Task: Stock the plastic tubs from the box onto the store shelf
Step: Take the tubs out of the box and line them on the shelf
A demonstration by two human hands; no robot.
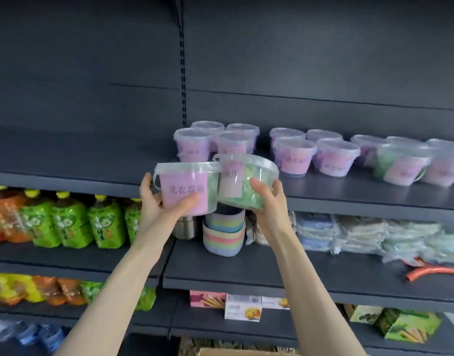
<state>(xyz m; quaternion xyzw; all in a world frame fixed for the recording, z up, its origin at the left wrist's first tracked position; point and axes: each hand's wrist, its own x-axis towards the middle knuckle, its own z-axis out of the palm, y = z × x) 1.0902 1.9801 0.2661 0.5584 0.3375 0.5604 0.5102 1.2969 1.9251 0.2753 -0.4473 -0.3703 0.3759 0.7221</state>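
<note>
My left hand (159, 201) grips a clear plastic tub with a pink label (187, 188), held upright in front of the shelf's edge. My right hand (268, 199) grips a second clear tub with green contents (246, 178), tilted toward me and touching the first tub. Both tubs hang just at the front lip of the dark shelf (349, 199). Several lidded tubs with pink labels (297, 155) stand in rows on that shelf behind and to the right. A corner of the cardboard box (236, 352) shows at the bottom edge.
The left half of the shelf (66, 160) is bare. One shelf down are green and orange drink bottles (66, 222), a steel pot (186, 227), stacked pastel bowls (224, 235) and packed cloths (362, 235). Snack boxes (242, 309) sit lower.
</note>
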